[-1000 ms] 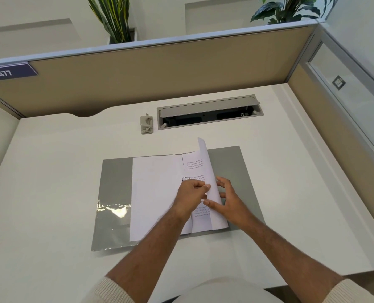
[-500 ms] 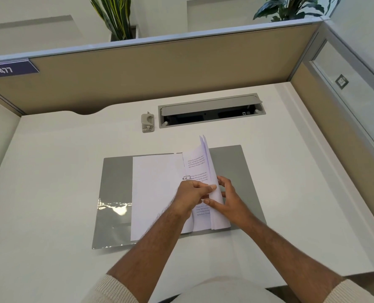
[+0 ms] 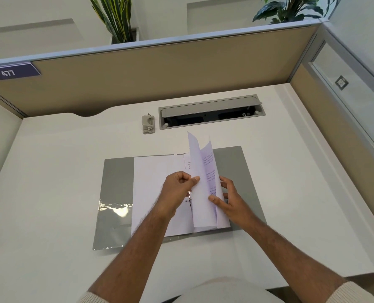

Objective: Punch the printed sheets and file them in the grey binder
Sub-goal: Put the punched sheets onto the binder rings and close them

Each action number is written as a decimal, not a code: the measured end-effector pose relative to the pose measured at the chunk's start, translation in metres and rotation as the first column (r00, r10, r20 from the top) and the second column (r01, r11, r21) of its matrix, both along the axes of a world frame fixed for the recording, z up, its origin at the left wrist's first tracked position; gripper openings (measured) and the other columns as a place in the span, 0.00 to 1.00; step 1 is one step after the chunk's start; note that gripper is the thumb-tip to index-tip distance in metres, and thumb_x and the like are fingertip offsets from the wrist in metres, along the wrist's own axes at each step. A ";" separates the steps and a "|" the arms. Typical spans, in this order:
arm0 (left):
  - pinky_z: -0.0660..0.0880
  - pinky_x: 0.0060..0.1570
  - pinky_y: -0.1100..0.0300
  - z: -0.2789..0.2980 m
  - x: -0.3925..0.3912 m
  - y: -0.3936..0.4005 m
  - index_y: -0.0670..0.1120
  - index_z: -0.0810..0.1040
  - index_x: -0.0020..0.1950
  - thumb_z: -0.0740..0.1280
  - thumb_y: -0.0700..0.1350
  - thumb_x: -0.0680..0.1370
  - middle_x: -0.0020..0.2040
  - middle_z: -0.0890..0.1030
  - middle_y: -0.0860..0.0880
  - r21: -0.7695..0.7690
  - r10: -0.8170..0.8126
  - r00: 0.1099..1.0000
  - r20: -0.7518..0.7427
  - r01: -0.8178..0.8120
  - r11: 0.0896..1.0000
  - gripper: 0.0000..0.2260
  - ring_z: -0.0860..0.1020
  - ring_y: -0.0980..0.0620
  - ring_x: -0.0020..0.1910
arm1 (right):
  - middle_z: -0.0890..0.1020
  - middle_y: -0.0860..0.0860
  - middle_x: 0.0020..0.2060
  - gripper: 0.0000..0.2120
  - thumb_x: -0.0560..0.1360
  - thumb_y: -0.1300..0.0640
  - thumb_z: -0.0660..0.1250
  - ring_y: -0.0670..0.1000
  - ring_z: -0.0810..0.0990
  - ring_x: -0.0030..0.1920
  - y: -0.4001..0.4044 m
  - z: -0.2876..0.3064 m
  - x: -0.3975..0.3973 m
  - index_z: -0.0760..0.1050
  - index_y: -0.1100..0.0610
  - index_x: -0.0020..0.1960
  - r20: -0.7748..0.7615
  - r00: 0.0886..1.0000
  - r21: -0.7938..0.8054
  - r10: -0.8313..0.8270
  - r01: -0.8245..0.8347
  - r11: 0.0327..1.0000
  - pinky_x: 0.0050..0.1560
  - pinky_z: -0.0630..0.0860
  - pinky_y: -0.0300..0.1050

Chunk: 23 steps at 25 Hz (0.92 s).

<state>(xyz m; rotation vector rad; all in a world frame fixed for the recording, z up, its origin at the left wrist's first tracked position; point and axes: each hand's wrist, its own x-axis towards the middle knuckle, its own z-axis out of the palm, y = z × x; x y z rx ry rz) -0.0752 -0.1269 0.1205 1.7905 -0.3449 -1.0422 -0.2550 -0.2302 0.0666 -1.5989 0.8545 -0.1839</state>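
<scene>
The left hand [image 3: 178, 189] covers most of the ring mechanism [image 3: 189, 201], only a bit of metal showing just below its fingers; the print on the lifted sheets [image 3: 200, 182], between both hands, is too small to read; the right hand [image 3: 227, 199] hides the page beneath it; both sleeves run off the bottom edge.

White desk [image 3: 50, 171], cable tray [image 3: 212, 111], partition w/ 477 tag [image 3: 9, 72], 2 plants [image 3: 118, 18]

An office cubicle: a white desk [image 3: 50, 182] fenced by tan fabric partitions [image 3: 159, 77], a nameplate [image 3: 10, 72] reading 477, a cable hatch [image 3: 211, 111] set into the desktop, potted plants [image 3: 118, 18] behind the partition.
</scene>
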 end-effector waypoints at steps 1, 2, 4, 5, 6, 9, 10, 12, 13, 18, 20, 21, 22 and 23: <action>0.79 0.38 0.64 0.003 0.004 0.003 0.45 0.78 0.45 0.75 0.48 0.80 0.45 0.86 0.46 -0.009 -0.012 0.999 0.051 0.013 1.000 0.10 0.83 0.54 0.43 | 0.70 0.35 0.66 0.32 0.75 0.38 0.70 0.42 0.79 0.62 0.000 0.000 0.000 0.56 0.37 0.72 0.003 1.000 -0.001 -0.001 0.001 1.000 0.51 0.81 0.36; 0.79 0.39 0.64 0.006 0.009 0.006 0.45 0.78 0.45 0.74 0.48 0.81 0.47 0.86 0.45 -0.013 -0.024 0.995 0.099 0.025 1.000 0.10 0.83 0.54 0.44 | 0.71 0.36 0.66 0.32 0.75 0.38 0.70 0.43 0.80 0.63 0.000 0.000 0.000 0.56 0.37 0.73 0.009 1.000 0.004 -0.004 0.004 1.000 0.52 0.82 0.37; 0.78 0.41 0.61 0.012 0.017 0.013 0.46 0.76 0.44 0.72 0.47 0.82 0.49 0.86 0.43 -0.025 -0.029 0.988 0.151 0.033 0.999 0.10 0.84 0.53 0.46 | 0.71 0.38 0.67 0.32 0.76 0.41 0.70 0.44 0.81 0.62 0.001 0.001 0.000 0.56 0.39 0.73 0.025 1.000 0.020 -0.009 0.009 1.000 0.50 0.82 0.37; 0.79 0.42 0.59 0.014 0.021 0.017 0.46 0.76 0.44 0.71 0.47 0.82 0.50 0.86 0.42 -0.035 -0.022 0.987 0.156 0.027 0.999 0.10 0.84 0.52 0.46 | 0.71 0.38 0.67 0.32 0.77 0.42 0.71 0.44 0.81 0.62 0.001 0.002 0.000 0.56 0.40 0.73 0.031 0.999 0.028 -0.010 0.009 1.000 0.49 0.82 0.37; 0.78 0.44 0.57 0.015 0.024 0.021 0.45 0.75 0.43 0.71 0.46 0.82 0.50 0.86 0.41 -0.044 -0.010 0.987 0.159 0.018 0.999 0.10 0.84 0.52 0.46 | 0.71 0.38 0.67 0.32 0.77 0.43 0.71 0.44 0.81 0.61 0.002 0.002 0.000 0.56 0.40 0.73 0.031 0.999 0.032 -0.010 0.009 0.999 0.48 0.82 0.36; 0.77 0.46 0.53 0.015 0.035 0.036 0.39 0.74 0.45 0.69 0.45 0.82 0.48 0.85 0.40 -0.073 0.036 0.990 0.135 -0.026 0.997 0.12 0.82 0.51 0.44 | 0.71 0.39 0.67 0.33 0.77 0.42 0.71 0.43 0.81 0.60 0.002 0.003 -0.001 0.56 0.40 0.74 0.015 1.000 0.021 0.002 -0.002 1.000 0.48 0.81 0.35; 0.76 0.46 0.52 0.015 0.039 0.041 0.40 0.74 0.44 0.69 0.44 0.82 0.46 0.85 0.41 -0.079 0.054 0.991 0.123 -0.044 0.996 0.11 0.81 0.50 0.44 | 0.71 0.40 0.67 0.33 0.77 0.42 0.71 0.43 0.81 0.60 0.002 0.003 -0.001 0.55 0.41 0.74 0.010 1.000 0.019 0.005 -0.006 1.000 0.48 0.81 0.34; 0.73 0.44 0.53 0.013 0.046 0.052 0.44 0.74 0.42 0.68 0.43 0.82 0.40 0.82 0.47 -0.089 0.093 0.990 0.102 -0.084 0.992 0.10 0.78 0.50 0.41 | 0.71 0.42 0.68 0.34 0.77 0.43 0.70 0.43 0.81 0.60 0.002 0.003 -0.002 0.55 0.43 0.76 0.004 1.000 0.015 0.006 -0.006 1.000 0.48 0.81 0.34; 0.71 0.43 0.53 0.012 0.049 0.056 0.45 0.73 0.41 0.68 0.43 0.81 0.39 0.80 0.48 -0.087 0.112 0.988 0.104 -0.104 0.991 0.10 0.76 0.49 0.40 | 0.71 0.42 0.69 0.35 0.77 0.42 0.70 0.43 0.80 0.61 0.001 0.003 -0.002 0.55 0.43 0.76 0.002 1.000 0.013 0.007 -0.007 1.000 0.48 0.81 0.34; 0.66 0.41 0.55 0.003 0.067 0.074 0.39 0.71 0.42 0.69 0.47 0.77 0.38 0.75 0.46 -0.054 0.165 0.978 0.129 -0.160 0.986 0.13 0.71 0.49 0.39 | 0.69 0.43 0.69 0.35 0.76 0.41 0.70 0.42 0.79 0.60 0.002 0.005 -0.001 0.55 0.44 0.76 -0.017 1.000 0.016 0.020 -0.020 1.000 0.47 0.80 0.33; 0.65 0.42 0.54 -0.005 0.073 0.080 0.41 0.72 0.41 0.69 0.49 0.74 0.40 0.74 0.46 -0.015 0.186 0.974 0.128 -0.186 0.983 0.12 0.70 0.49 0.40 | 0.69 0.43 0.69 0.36 0.76 0.42 0.70 0.41 0.79 0.59 0.002 0.007 -0.001 0.54 0.44 0.76 -0.026 0.999 0.021 0.021 -0.020 1.000 0.45 0.80 0.32; 0.65 0.42 0.54 -0.009 0.075 0.083 0.44 0.73 0.41 0.68 0.50 0.74 0.40 0.73 0.46 0.004 0.196 0.972 0.130 -0.198 0.980 0.10 0.69 0.49 0.40 | 0.69 0.43 0.69 0.35 0.77 0.43 0.70 0.41 0.79 0.59 0.002 0.008 -0.001 0.54 0.44 0.76 -0.025 1.000 0.028 0.019 -0.018 0.999 0.45 0.80 0.32; 0.65 0.41 0.54 -0.013 0.077 0.085 0.47 0.74 0.41 0.68 0.50 0.73 0.39 0.73 0.46 0.025 0.208 0.969 0.133 -0.213 0.977 0.09 0.70 0.48 0.40 | 0.69 0.43 0.68 0.35 0.77 0.44 0.71 0.41 0.79 0.58 0.002 0.008 -0.001 0.54 0.45 0.77 -0.027 0.999 0.034 0.017 -0.016 0.999 0.44 0.80 0.32; 0.66 0.40 0.55 -0.018 0.079 0.088 0.48 0.74 0.40 0.68 0.51 0.73 0.38 0.73 0.46 0.046 0.222 0.966 0.131 -0.230 0.972 0.08 0.70 0.48 0.39 | 0.69 0.43 0.68 0.35 0.78 0.45 0.71 0.41 0.79 0.57 0.002 0.009 -0.001 0.54 0.45 0.77 -0.030 0.999 0.037 0.018 -0.017 0.999 0.44 0.80 0.32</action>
